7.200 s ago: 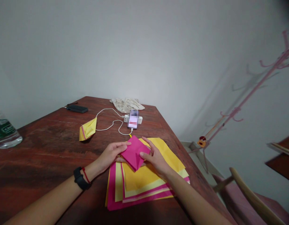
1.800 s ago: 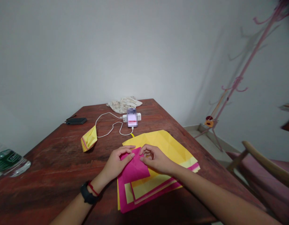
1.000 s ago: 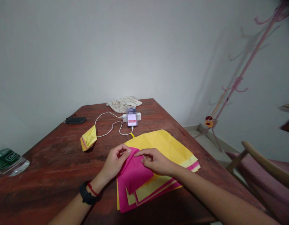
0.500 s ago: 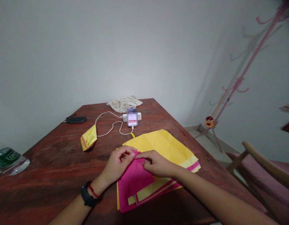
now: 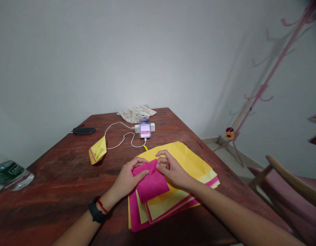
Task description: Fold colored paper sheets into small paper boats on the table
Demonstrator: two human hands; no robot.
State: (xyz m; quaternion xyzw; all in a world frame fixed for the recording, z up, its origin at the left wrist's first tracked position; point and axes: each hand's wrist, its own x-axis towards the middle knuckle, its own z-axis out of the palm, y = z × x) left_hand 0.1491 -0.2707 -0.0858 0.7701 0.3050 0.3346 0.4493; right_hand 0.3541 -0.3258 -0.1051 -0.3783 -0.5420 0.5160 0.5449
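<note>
A folded piece of magenta paper [image 5: 153,185] is held above a stack of yellow and magenta sheets [image 5: 182,160]. My left hand [image 5: 132,174] grips its left side, thumb on top and fingers behind. At its upper right corner, my right hand [image 5: 170,169] pinches the edge between thumb and fingers, with the index finger raised. A folded flap shows along the paper's top edge. To the left on the table lies a folded yellow paper shape [image 5: 97,151] with a pink stripe.
On the wooden table [image 5: 57,191] are a phone [image 5: 145,130] against a white charger [image 5: 153,127] with cables, a crumpled cloth [image 5: 136,113], a black power bank [image 5: 84,131] and a water bottle [image 5: 13,174]. A chair [image 5: 291,181] and pink coat rack [image 5: 276,66] stand right.
The magenta paper has been lifted and tilted, so its folded lower edge now shows above the stack. My right hand has shifted up and right to its corner, its index finger lifting.
</note>
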